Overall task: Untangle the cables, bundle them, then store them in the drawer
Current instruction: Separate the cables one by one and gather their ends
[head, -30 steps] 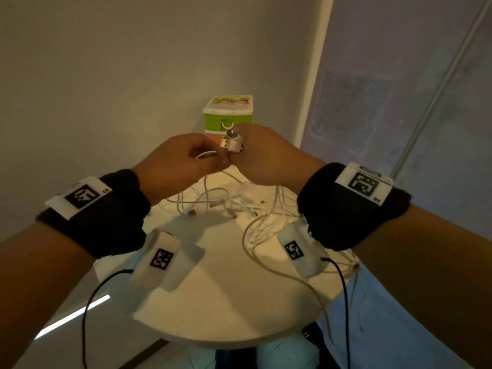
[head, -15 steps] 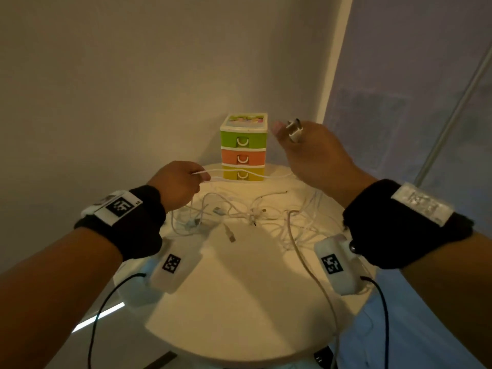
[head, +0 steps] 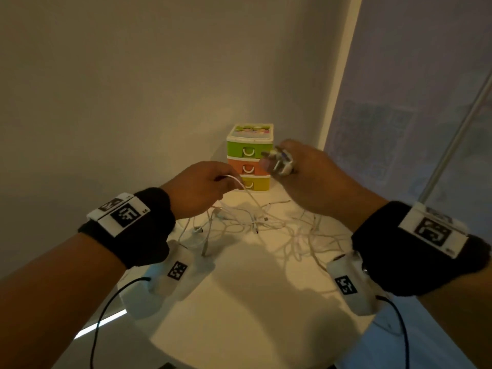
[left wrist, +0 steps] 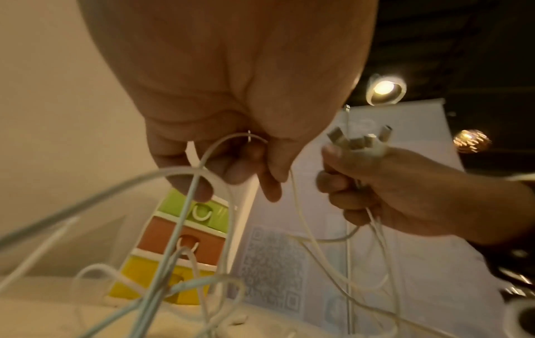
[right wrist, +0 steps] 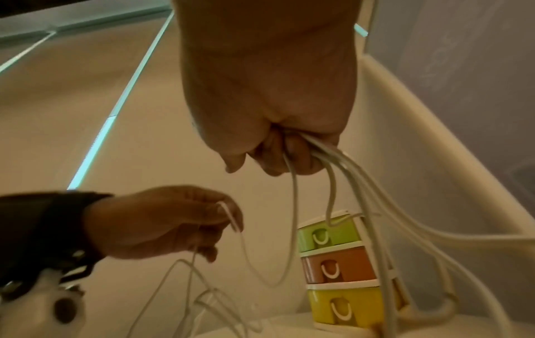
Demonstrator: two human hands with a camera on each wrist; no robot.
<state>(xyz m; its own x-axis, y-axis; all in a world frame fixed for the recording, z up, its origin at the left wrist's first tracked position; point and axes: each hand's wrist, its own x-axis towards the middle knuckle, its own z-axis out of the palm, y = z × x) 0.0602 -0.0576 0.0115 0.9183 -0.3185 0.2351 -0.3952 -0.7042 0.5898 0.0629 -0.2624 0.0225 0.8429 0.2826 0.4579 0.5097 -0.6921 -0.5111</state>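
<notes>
A tangle of white cables (head: 255, 222) lies on the round white table (head: 239, 302). My right hand (head: 298, 169) grips several cable ends, their metal plugs (head: 279, 161) sticking up out of the fist; the plugs (left wrist: 359, 139) also show in the left wrist view, and the cords (right wrist: 347, 173) hang from the fist. My left hand (head: 205, 182) pinches one white cable (head: 237, 181), which loops down to the pile. A small three-drawer chest (head: 250, 158), green, orange and yellow, stands at the table's back with all drawers shut.
The chest stands against a beige wall corner (head: 332, 102), with a grey panel (head: 412, 115) to the right. Black leads (head: 106, 302) run from both wrist units over the table's near edge. Bare tabletop (head: 253, 328) lies in front of the tangle.
My right hand has come back down and left toward the left hand, with more plugs showing in its fist. The left hand has risen slightly and kept its pinch on the cable.
</notes>
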